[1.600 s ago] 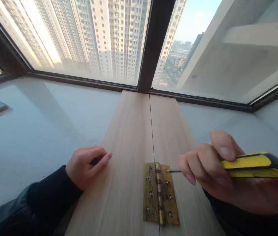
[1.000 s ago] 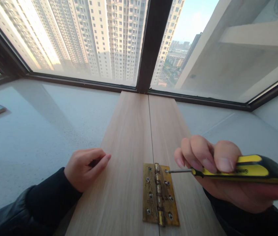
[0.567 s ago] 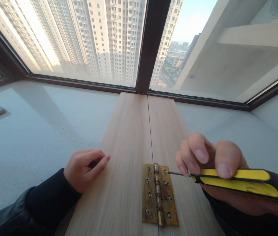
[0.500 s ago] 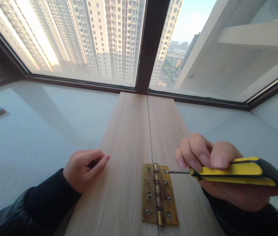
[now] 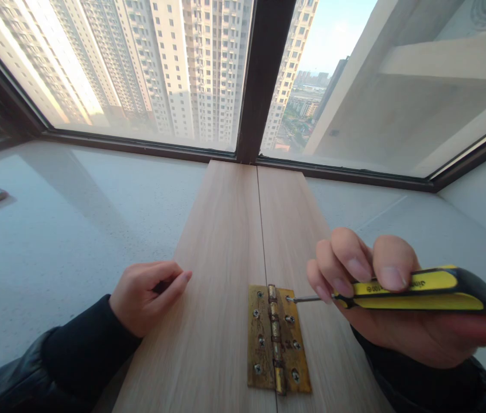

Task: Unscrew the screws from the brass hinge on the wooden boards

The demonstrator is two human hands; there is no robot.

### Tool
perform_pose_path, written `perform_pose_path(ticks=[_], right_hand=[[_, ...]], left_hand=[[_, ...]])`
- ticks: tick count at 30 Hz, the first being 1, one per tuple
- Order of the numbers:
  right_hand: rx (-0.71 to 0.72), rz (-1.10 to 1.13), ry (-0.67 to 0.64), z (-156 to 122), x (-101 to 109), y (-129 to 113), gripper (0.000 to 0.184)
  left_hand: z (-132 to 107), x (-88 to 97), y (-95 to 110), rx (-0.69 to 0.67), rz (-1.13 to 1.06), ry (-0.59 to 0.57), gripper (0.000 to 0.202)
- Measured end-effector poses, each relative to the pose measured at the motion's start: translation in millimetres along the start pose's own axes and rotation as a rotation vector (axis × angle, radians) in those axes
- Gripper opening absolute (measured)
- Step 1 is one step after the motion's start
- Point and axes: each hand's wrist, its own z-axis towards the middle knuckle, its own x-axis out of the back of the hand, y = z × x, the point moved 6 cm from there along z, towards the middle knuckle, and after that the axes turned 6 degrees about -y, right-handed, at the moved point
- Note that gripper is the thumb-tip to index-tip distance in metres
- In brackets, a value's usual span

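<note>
Brass butt hinge (image 5: pixel 278 339), spanning seam of two wood-grain boards (image 5: pixel 221 229), yellow-black screwdriver (image 5: pixel 430 285) clasped in right hand (image 5: pixel 401 330), tip at upper right screw (image 5: pixel 290 299), left hand (image 5: pixel 146 298) curled empty at left board; possible slip and marred screw head from slanted shaft.

"100" (image 5: pixel 366 288) and half-hidden lettering (image 5: pixel 418 284) — screwdriver handle (image 5: pixel 440 281)

Daylight through windows (image 5: pixel 139 74); soft shadow across sill (image 5: pixel 74 246); edges stretched
</note>
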Motion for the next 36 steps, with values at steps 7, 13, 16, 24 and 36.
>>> perform_pose_path(ticks=[7, 13, 16, 24, 36], right_hand=[[-0.089, 0.086, -0.142, 1, -9, -3, 0.050], [-0.055, 0.044, -0.015, -2, 0, 0, 0.038], [0.020, -0.006, -0.002, 1, 0, -2, 0.035], [-0.003, 0.036, 0.150, 1, 8, -14, 0.037], [-0.070, 0.174, 0.115, -7, 8, -11, 0.036]], left_hand=[[1, 0.7, 1, -0.005, 0.000, 0.009, 0.034], [1, -0.4, -1, -0.002, -0.003, -0.004, 0.034], [1, -0.1, 0, 0.004, -0.001, -0.004, 0.034], [1, 1.0, 2, 0.016, -0.010, -0.003, 0.034], [0, 0.0, 0, -0.001, -0.004, 0.005, 0.034]])
